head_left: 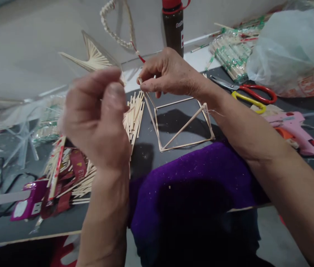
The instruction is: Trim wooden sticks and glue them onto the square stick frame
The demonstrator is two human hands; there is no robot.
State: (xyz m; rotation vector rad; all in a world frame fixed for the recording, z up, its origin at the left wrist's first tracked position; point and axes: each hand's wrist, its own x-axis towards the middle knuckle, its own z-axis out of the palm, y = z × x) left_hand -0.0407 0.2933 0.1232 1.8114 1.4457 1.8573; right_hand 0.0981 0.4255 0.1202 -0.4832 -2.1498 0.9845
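A frame of thin wooden sticks (186,144) stands on the dark tabletop, partly over the edge of a purple cloth. My right hand (164,74) pinches the top of the frame's far left corner between thumb and fingers. Raised to the left of it, nearer the camera, is my left hand (98,115), blurred, with thumb and fingertips drawn together. Whatever it may hold is too blurred to make out. Behind my left hand lies a pile of loose sticks (135,115). Fine glue-like threads hang near the frame's right peak.
Scissors (246,89) and a pink glue gun (307,133) lie right, beside a plastic bag (293,48) and wrapped sticks (229,55). A dark bottle (173,31) stands behind. Left are a magenta device (32,198) and red ribbon (77,165). Purple cloth (184,174) covers the front.
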